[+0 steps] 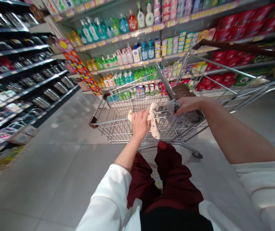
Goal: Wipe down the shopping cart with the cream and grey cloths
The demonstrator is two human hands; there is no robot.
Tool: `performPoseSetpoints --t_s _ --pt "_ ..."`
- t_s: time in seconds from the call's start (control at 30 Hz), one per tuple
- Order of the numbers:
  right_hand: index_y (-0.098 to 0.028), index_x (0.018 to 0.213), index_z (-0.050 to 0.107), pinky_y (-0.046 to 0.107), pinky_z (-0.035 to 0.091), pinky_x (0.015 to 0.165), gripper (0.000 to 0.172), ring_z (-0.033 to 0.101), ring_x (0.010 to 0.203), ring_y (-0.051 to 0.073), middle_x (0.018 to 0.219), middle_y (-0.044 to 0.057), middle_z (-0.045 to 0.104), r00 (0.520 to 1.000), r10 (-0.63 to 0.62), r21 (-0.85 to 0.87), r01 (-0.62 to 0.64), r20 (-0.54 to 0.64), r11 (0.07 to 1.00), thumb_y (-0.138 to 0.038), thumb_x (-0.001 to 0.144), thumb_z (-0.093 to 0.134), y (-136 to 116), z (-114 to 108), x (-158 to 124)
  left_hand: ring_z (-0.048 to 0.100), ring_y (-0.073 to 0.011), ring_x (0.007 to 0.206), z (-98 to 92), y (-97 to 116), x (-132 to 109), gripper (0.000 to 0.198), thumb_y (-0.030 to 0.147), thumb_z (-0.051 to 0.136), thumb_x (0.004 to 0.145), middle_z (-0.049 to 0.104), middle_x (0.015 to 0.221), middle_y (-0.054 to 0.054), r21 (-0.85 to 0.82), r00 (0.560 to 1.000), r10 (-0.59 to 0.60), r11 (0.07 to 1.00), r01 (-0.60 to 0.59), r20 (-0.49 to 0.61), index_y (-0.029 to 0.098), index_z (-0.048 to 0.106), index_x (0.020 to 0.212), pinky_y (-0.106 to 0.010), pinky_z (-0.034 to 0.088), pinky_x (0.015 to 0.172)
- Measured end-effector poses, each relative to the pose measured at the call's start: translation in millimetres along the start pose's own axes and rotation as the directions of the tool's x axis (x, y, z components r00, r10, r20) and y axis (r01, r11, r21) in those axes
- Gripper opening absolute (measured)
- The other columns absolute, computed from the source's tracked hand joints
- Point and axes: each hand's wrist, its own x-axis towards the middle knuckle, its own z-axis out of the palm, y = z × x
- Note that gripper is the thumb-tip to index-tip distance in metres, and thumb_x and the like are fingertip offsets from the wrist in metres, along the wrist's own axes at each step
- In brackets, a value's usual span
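A wire shopping cart stands side-on in front of my legs. My left hand is closed over its near top rim, with a cream spotted cloth bunched in the grip and hanging over the side. Farther right, my right hand pinches a crumpled grey cloth at the same rim. The brown child-seat panel is beside and partly behind this hand. Wire mesh shows in the cart's basket to the left of my hands.
Shelves of pump bottles line the far side. Red packs fill shelves at the right. A dark rack with metal containers stands left. The cart's brown push handle extends right. Grey tiled floor lies below.
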Motion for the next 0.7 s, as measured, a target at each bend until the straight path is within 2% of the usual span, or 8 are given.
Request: performPoseSetpoints --t_s 0.1,0.2,0.33,0.5,0.63,0.7 --pt "-0.014 0.094 0.07 0.028 0.046 0.076 0.042 0.063 0.085 0.022 0.092 0.007 0.071 1.0 -0.009 0.012 0.009 0.016 1.0 -0.047 0.067 0.071 -4 0 -1 0.044 -0.0304 0.137 13.9 6 -14 0.05 0.03 0.045 0.097 0.053 0.145 -0.016 -0.017 0.995 -0.059 0.998 0.058 -0.079 0.022 0.051 0.145 -0.051 0.027 0.115" --pt "-0.014 0.092 0.069 0.027 0.046 0.074 0.04 0.062 0.082 0.02 0.091 0.006 0.071 1.0 -0.002 0.036 0.001 0.023 0.999 -0.045 0.067 0.072 -6 0 -3 0.038 -0.0323 0.143 18.9 9 -25 0.049 0.023 0.049 0.093 0.05 0.148 -0.016 -0.06 0.993 -0.102 0.993 0.098 -0.064 0.022 0.056 0.142 -0.053 0.024 0.117" --pt "-0.014 0.092 0.069 0.026 0.046 0.074 0.041 0.062 0.083 0.02 0.091 0.006 0.071 0.999 -0.031 0.035 0.03 0.018 0.999 -0.047 0.068 0.072 -4 0 -4 0.037 -0.0313 0.143 13.7 11 -31 0.049 0.02 0.049 0.093 0.052 0.144 -0.016 -0.113 0.989 -0.146 0.983 0.148 0.018 0.024 0.058 0.141 -0.049 0.025 0.118" --pt "-0.015 0.093 0.07 0.027 0.046 0.076 0.043 0.063 0.084 0.021 0.091 0.005 0.072 0.999 -0.04 0.022 0.04 0.007 0.999 -0.049 0.067 0.074 -2 -1 -3 0.053 -0.0269 0.119 12.2 17 -34 0.048 0.021 0.048 0.093 0.059 0.126 -0.014 -0.091 0.973 -0.161 0.98 0.178 0.168 0.027 0.059 0.139 -0.04 0.042 0.105" --pt "-0.015 0.091 0.07 0.026 0.046 0.074 0.037 0.062 0.082 0.02 0.089 0.004 0.073 1.0 -0.026 -0.005 0.026 -0.013 1.0 -0.043 0.067 0.073 -5 0 -5 0.055 -0.0262 0.112 27.3 25 -35 0.047 0.025 0.052 0.092 0.061 0.116 -0.012 -0.042 0.949 -0.095 0.993 0.113 0.3 0.029 0.059 0.138 -0.035 0.049 0.09" --pt "-0.015 0.09 0.069 0.025 0.046 0.073 0.036 0.061 0.082 0.02 0.089 0.004 0.073 0.999 -0.037 -0.024 0.036 -0.033 0.999 -0.042 0.067 0.072 -5 0 -5 0.055 -0.0279 0.115 39.8 27 -39 0.045 0.024 0.051 0.091 0.062 0.118 -0.014 -0.015 0.921 -0.078 0.996 0.091 0.382 0.027 0.062 0.135 -0.037 0.049 0.092"
